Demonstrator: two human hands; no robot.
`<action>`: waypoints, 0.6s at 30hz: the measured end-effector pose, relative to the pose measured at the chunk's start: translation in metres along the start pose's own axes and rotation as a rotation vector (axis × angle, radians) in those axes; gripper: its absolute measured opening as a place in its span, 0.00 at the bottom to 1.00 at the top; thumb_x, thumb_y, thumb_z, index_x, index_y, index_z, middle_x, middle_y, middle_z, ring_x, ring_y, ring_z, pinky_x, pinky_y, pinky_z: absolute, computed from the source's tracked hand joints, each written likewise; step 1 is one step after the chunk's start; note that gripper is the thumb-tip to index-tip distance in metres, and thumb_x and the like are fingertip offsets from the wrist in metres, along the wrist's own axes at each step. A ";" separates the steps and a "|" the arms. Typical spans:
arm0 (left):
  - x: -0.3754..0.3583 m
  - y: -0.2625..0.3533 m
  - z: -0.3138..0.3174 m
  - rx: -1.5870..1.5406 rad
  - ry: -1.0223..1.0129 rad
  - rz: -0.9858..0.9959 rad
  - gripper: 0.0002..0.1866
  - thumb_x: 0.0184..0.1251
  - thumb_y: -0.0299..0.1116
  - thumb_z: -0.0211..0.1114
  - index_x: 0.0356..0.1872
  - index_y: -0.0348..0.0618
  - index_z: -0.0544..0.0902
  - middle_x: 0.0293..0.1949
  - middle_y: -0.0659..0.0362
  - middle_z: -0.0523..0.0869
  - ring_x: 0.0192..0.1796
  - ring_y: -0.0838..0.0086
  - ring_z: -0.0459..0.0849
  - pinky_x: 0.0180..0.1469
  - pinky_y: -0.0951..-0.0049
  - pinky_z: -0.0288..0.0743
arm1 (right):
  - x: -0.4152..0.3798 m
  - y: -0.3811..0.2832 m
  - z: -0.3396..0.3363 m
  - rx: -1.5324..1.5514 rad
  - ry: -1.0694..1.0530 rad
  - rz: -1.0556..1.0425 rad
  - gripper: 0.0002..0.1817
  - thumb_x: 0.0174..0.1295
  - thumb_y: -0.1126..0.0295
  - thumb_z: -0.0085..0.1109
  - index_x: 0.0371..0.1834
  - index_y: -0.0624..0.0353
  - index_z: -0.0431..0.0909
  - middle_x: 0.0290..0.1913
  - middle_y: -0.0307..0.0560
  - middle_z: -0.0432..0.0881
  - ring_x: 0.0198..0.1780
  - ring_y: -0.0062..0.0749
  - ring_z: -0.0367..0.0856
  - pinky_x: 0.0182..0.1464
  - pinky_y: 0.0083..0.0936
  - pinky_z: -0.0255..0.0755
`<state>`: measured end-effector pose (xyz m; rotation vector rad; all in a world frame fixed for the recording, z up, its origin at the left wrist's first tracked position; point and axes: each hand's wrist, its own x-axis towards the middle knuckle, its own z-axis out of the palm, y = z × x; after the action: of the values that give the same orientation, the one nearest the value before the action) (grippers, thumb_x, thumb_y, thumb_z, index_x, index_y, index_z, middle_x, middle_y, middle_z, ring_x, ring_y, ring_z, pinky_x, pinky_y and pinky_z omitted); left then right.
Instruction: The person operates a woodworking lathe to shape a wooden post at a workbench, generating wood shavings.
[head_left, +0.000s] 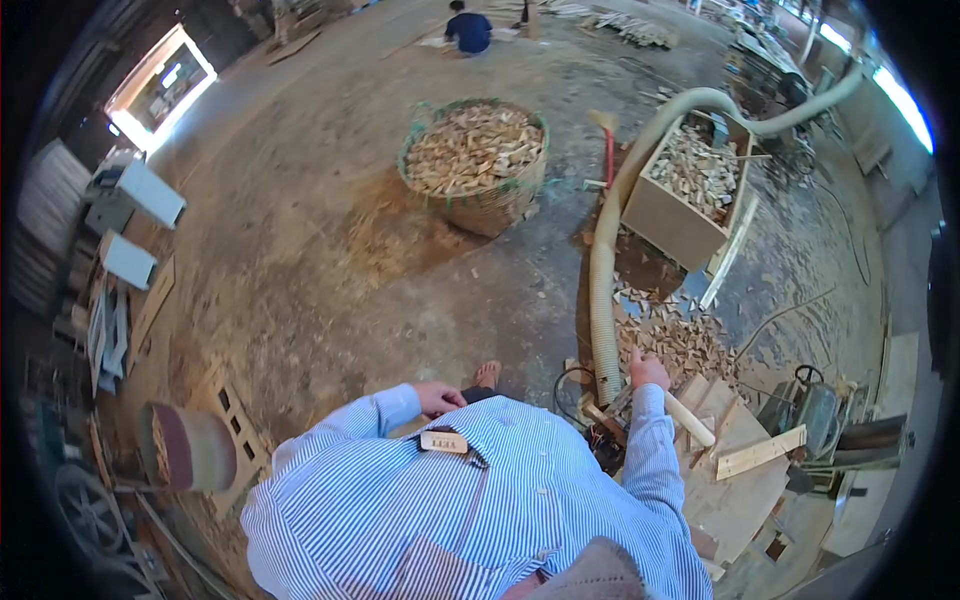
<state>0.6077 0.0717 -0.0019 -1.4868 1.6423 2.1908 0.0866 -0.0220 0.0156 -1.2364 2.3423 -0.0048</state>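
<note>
My left hand (438, 398) is held low in front of the striped shirt, near my thigh; its fingers are curled, and what they hold, if anything, is too small to make out. My right hand (648, 370) reaches forward at the near end of the ribbed hose (603, 300), beside a pile of small wood offcuts (680, 335). Its fingers look bent, and nothing can be made out in them. Just behind it, a pale wooden roller (690, 418) lies by the wooden work surface (735, 495), with a light wood strip (762, 452) across that surface.
A large basket (475, 150) of wood scraps stands ahead. Right of it are a red-handled broom (609, 150) and a wooden box (675, 215) of offcuts. A person (469, 32) sits on the floor far ahead. A drum (195, 447) stands at the left.
</note>
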 end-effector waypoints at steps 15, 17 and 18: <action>-0.078 0.092 0.015 0.414 -0.051 -0.215 0.23 0.78 0.53 0.59 0.64 0.52 0.85 0.52 0.55 0.92 0.49 0.70 0.89 0.54 0.66 0.81 | 0.004 0.004 0.004 -0.033 -0.004 -0.033 0.34 0.73 0.34 0.40 0.55 0.44 0.90 0.52 0.56 0.90 0.56 0.52 0.88 0.62 0.45 0.77; -0.076 0.077 0.016 0.711 -0.014 -0.220 0.24 0.78 0.52 0.58 0.62 0.49 0.85 0.54 0.50 0.91 0.51 0.58 0.90 0.56 0.60 0.81 | 0.002 0.004 0.003 -0.033 0.022 -0.031 0.34 0.73 0.34 0.40 0.55 0.45 0.90 0.52 0.56 0.90 0.56 0.52 0.88 0.62 0.46 0.77; -0.078 0.065 0.018 0.702 0.034 -0.180 0.24 0.76 0.51 0.58 0.60 0.45 0.85 0.54 0.47 0.90 0.53 0.51 0.89 0.57 0.58 0.80 | 0.003 0.004 0.003 -0.033 0.021 -0.031 0.35 0.74 0.34 0.39 0.54 0.47 0.90 0.52 0.56 0.90 0.55 0.52 0.88 0.61 0.46 0.77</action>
<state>0.6045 0.0936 0.0984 -1.3759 1.9057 1.2854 0.0833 -0.0212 0.0107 -1.2946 2.3495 0.0105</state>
